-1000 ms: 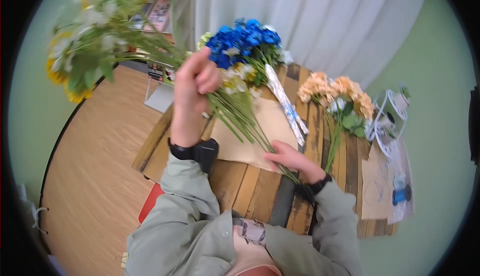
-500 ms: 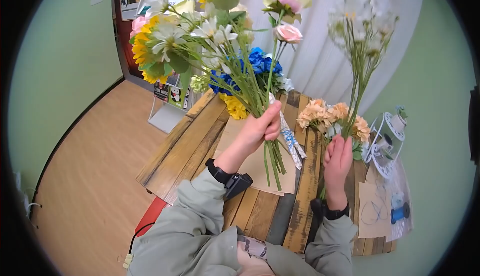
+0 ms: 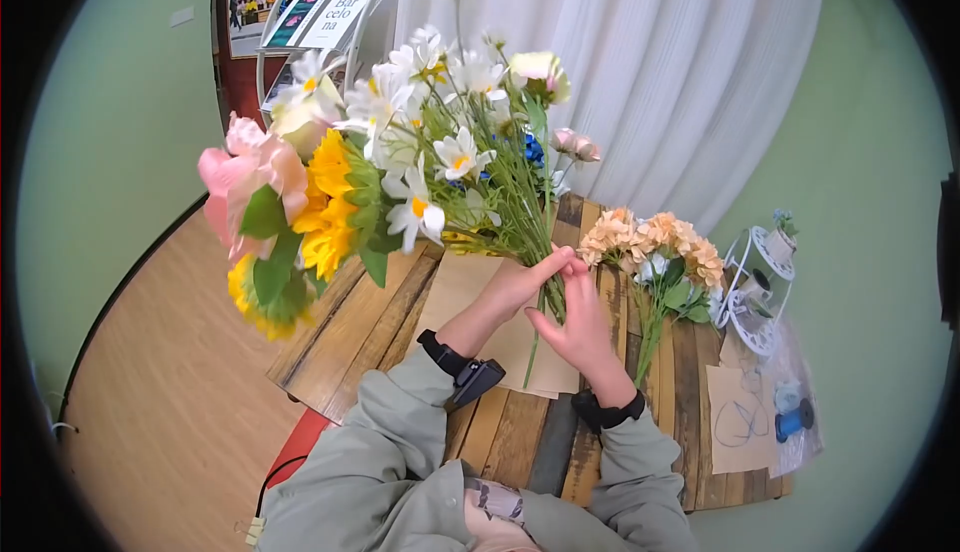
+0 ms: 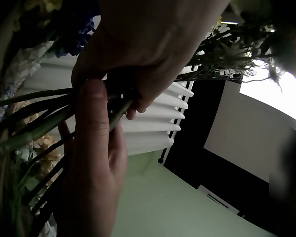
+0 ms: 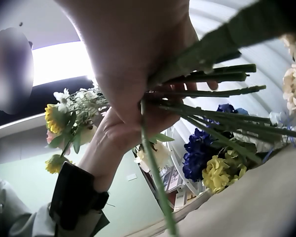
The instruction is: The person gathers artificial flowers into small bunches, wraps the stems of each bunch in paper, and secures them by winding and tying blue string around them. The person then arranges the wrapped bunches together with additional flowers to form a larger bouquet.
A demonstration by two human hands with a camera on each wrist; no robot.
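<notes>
My left hand point(image 3: 512, 290) grips a large mixed bouquet by its green stems point(image 5: 227, 93), tilting the blooms to the upper left. Among them are sunflowers point(image 3: 330, 207), white daisies point(image 3: 460, 155), a pink bloom point(image 3: 250, 180) and a pale cream-pink flower point(image 3: 540, 74). Meeting the left hand at the stems, my right hand point(image 3: 585, 330) has its thumb on one side and its fingers on the other, with stems between, as the left wrist view shows. The cut ends spread out below the hands, over brown wrapping paper point(image 3: 455, 297) on the wooden table point(image 3: 385, 317).
Peach flowers point(image 3: 680, 242) lie on the table to the right, near a white metal stand point(image 3: 755, 330). A blue spool point(image 3: 795, 420) and a brown sheet point(image 3: 732, 402) are at the right edge. Blue flowers point(image 5: 197, 153) and yellow ones point(image 5: 219, 173) lie behind the bouquet.
The right hand has moved left, bringing its bunch of white flowers into the left hand's bouquet. The bouquet has tilted further to the left and come nearer.
</notes>
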